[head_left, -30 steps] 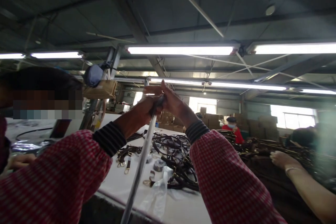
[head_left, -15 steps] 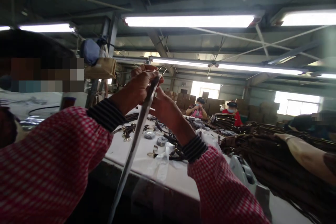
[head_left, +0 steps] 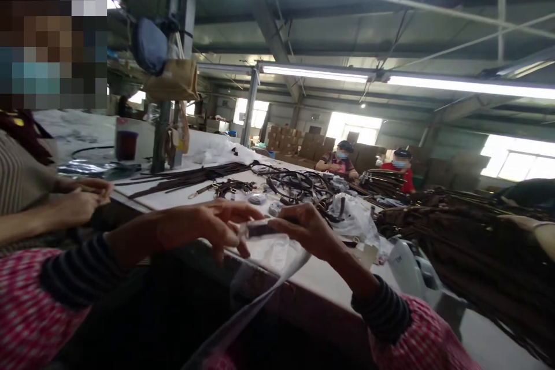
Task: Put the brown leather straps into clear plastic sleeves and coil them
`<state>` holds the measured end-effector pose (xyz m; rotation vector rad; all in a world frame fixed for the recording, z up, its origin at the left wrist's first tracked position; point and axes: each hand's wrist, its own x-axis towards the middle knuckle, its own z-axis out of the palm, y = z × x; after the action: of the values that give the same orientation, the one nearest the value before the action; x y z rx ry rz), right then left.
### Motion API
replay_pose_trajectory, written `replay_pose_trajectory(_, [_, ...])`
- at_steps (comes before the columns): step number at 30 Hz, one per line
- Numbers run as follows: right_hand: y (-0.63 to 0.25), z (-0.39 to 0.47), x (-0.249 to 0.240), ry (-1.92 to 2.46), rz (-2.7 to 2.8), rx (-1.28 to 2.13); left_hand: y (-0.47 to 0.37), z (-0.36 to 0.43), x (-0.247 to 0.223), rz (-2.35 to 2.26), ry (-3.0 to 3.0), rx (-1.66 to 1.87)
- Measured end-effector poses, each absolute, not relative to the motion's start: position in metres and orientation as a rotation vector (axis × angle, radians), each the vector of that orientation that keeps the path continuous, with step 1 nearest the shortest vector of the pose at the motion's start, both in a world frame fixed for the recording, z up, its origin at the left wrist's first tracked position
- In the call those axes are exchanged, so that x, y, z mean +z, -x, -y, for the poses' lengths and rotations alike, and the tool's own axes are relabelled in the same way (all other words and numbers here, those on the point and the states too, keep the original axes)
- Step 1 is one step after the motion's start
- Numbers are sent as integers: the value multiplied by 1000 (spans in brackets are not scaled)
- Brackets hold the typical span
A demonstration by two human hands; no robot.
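Observation:
My right hand (head_left: 307, 231) is closed on a strap (head_left: 271, 289), pinching it near one end just above the table edge. From that hand the pale, shiny length of the strap hangs down toward my lap. A darker end piece with a glossy, clear-looking covering juts out to the left of my right fingers; blur hides its detail. My left hand (head_left: 212, 228) is at the tip of that piece, its fingers bent and spread apart. Whether the left fingertips touch it I cannot tell.
A white table (head_left: 321, 283) holds dark straps with metal hooks, grey rolls (head_left: 256, 199) and a crumpled plastic bag (head_left: 353, 217). A tape dispenser (head_left: 407, 266) and a dark heap of straps (head_left: 468, 248) lie right. A co-worker's hands (head_left: 87, 199) are at left; two people sit across.
Both hands have come down from their raised position and moved apart. My left fingers have spread, and the strap now hangs from my right hand. The view has tilted downward.

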<state>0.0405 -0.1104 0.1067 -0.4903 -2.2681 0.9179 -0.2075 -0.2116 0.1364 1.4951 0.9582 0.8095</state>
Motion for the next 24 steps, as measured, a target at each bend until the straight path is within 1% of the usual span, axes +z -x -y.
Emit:
replay_pose_trajectory(2, [-42,110,100,508,2359,839,201,209,121,-919,-1519,673])
replay_pose_trajectory(6, [-38,113,93,483,2416,897,187,197,85,-1050,-1577,745])
replay_pose_trajectory(8, [-36,113,90,478,2414,1000,184,195,68,-1068,-1530,789])
replay_pose_trajectory(11, [-38,109,84,507,2354,1252,190,200,53,-1096,-1460,772])
replay_pose_trajectory(14, [-46,106,76,530,2273,1442,203,209,49,-1105,-1471,681])
replay_pose_trajectory(17, [-53,107,67,544,2244,1548,213,215,48,-1116,-1511,643])
replay_pose_trajectory(24, [-45,114,59,553,2139,1564,196,211,61,-1211,-1602,624])
